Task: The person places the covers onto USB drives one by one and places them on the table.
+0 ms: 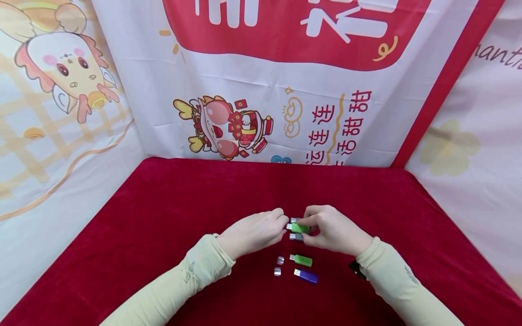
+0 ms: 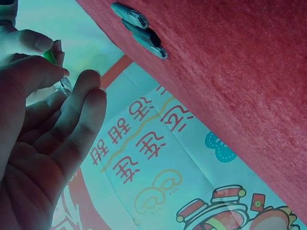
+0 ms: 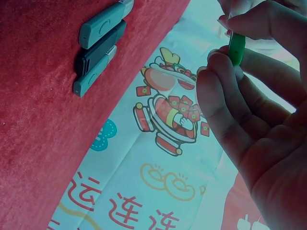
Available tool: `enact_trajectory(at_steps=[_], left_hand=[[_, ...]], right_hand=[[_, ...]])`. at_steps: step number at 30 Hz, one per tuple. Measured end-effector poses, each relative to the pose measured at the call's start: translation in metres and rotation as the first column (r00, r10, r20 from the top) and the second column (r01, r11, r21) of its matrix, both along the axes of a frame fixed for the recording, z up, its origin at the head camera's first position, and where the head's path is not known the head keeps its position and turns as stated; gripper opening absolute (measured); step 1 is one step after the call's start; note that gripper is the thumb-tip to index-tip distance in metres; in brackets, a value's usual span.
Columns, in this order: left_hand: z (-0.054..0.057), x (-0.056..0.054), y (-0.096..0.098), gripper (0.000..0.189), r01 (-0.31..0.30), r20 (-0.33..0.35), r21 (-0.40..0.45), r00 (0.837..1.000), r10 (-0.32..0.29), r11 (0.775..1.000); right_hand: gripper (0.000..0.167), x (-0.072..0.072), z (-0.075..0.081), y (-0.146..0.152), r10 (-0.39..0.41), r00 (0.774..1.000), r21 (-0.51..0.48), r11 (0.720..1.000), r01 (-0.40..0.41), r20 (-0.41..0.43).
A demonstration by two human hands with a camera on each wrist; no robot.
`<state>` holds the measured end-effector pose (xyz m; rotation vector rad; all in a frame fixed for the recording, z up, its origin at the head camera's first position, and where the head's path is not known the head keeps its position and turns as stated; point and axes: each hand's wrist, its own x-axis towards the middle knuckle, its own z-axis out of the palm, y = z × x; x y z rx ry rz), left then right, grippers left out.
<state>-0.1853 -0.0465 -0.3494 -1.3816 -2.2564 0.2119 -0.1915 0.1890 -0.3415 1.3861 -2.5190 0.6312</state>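
My right hand (image 1: 332, 228) pinches a green USB flash drive (image 1: 299, 228) between thumb and fingertips, its metal plug pointing left. Close to that plug, my left hand (image 1: 261, 228) pinches a small clear cap (image 2: 63, 86), partly hidden by the fingers. Beneath the held drive lie several capped drives side by side, among them a grey one (image 1: 296, 237) and a dark one (image 3: 103, 45), partly covered by the right hand in the head view. Nearer the body lie an uncapped green drive (image 1: 302, 260) and an uncapped purple drive (image 1: 306, 276).
Two loose clear caps, an upper cap (image 1: 280, 260) and a lower cap (image 1: 277, 271), lie left of the uncapped drives. Red cloth (image 1: 195, 190) covers the table. A printed white curtain (image 1: 142, 90) rises along its back edge, with more curtains at both sides.
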Motion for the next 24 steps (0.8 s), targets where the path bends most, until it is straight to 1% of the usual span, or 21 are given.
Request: enact_trajectory(at_steps=[3, 7, 11, 16, 20, 24], left_hand=[[-0.0007, -0.0013, -0.0004, 0.013, 0.019, 0.086, 0.065, 0.996, -0.025, 0.998], [-0.0003, -0.0028, -0.0008, 0.012, 0.044, 0.180, 0.177, 0.981, -0.077, 0.983], [0.0011, -0.0036, -0.0015, 0.013, 0.055, 0.221, 0.238, 0.969, -0.109, 0.970], [0.0028, -0.0038, -0.0029, 0.015, 0.049, 0.274, 0.283, 0.953, -0.129, 0.958], [0.0035, -0.0038, -0.0037, 0.018, 0.047, 0.285, 0.303, 0.949, -0.137, 0.952], [0.0027, -0.0043, -0.0043, 0.020, 0.039, 0.292, 0.307, 0.947, -0.133, 0.951]], right_hand=[[0.029, 0.0005, -0.0001, -0.0003, 0.011, 1.000, -0.007, 1.000, -0.011, -0.004], [0.030, 0.0005, -0.0004, -0.0007, 0.022, 1.000, -0.023, 1.000, -0.022, -0.009], [0.029, 0.0002, -0.0007, 0.0000, 0.006, 1.000, -0.033, 0.999, -0.007, -0.011], [0.026, -0.0005, -0.0003, 0.0006, 0.005, 1.000, -0.063, 0.998, -0.005, -0.001], [0.026, -0.0013, -0.0002, 0.0002, 0.013, 1.000, -0.084, 0.996, -0.013, -0.006], [0.027, -0.0016, -0.0005, -0.0002, 0.017, 1.000, -0.094, 0.995, -0.019, -0.023]])
